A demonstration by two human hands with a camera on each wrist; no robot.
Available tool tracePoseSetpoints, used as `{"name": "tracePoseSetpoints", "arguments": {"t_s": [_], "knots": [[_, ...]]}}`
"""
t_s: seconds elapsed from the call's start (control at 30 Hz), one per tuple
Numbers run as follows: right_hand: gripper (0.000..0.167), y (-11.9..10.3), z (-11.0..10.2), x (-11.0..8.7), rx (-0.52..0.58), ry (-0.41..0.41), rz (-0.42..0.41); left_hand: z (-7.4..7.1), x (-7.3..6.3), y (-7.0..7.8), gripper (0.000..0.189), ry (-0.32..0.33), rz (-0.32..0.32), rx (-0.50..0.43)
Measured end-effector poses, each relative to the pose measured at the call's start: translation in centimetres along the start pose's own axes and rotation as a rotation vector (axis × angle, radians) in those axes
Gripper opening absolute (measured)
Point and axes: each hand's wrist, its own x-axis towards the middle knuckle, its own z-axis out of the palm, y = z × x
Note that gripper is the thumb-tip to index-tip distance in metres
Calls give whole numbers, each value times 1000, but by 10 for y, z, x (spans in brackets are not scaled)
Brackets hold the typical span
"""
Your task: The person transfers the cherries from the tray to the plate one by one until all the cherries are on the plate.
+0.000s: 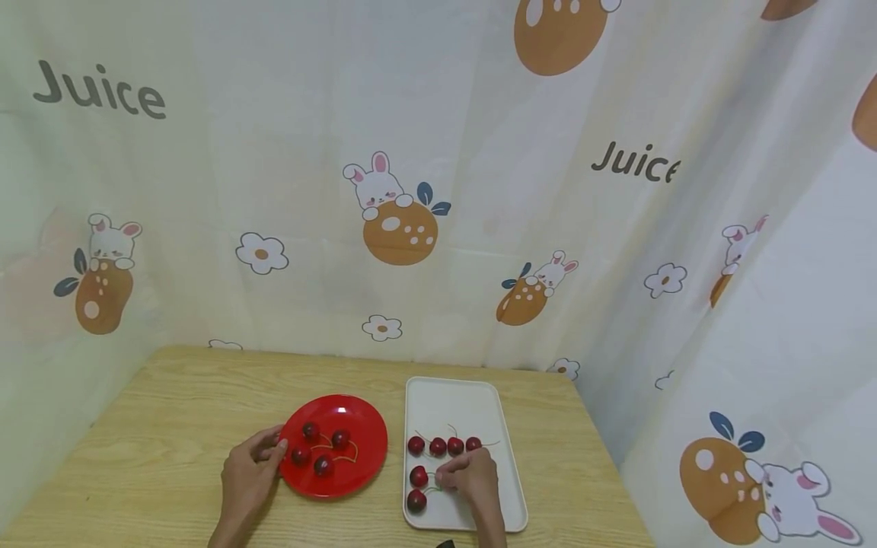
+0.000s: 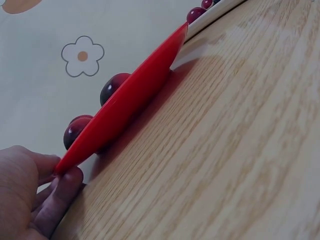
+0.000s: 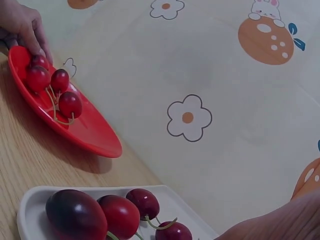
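Note:
My left hand (image 1: 248, 476) holds the rim of a red plate (image 1: 366, 441), thumb on top and fingers beneath, as the left wrist view shows. Several dark red cherries (image 1: 323, 465) with stems lie in the plate. My right hand (image 1: 473, 479) is over a white rectangular tray (image 1: 452, 399). Its thumb and fingertips pinch at the green stem of a cherry (image 1: 419, 476) on the tray's left side. Another cherry (image 1: 416, 500) sits just in front of that one, and several more cherries (image 1: 438, 447) form a row across the tray's middle. The right fingertips are hidden in the right wrist view.
The plate and tray stand side by side on a light wooden table (image 1: 171, 426), a narrow gap between them. A pale curtain (image 1: 294, 152) printed with rabbits, fruit and flowers hangs behind the table and along its sides.

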Motion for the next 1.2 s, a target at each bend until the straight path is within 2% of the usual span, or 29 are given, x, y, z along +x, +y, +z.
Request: {"name": "tracePoseSetpoints", "arguments": {"t_s": [0.2,0.47,0.67,0.87,1.07,1.2], "knots": [[14,-2,-1,-3,-55,21,-35,2,0,-2,34,6,2,-33],[12,-4,-3,-3,-22,-4,-48,3,0,-3,34,18,15,-48],[12,-3,-7,-2,1,-32,-25,3,1,-3,34,17,17,-49],[9,0,-9,-2,156,-84,-12,2,2,-3,35,-8,-1,-58],[13,3,-9,-3,343,-134,-11,1,2,-3,34,3,26,-10],[13,3,-10,-3,409,-163,12,2,2,-4,34,13,39,0]]}}
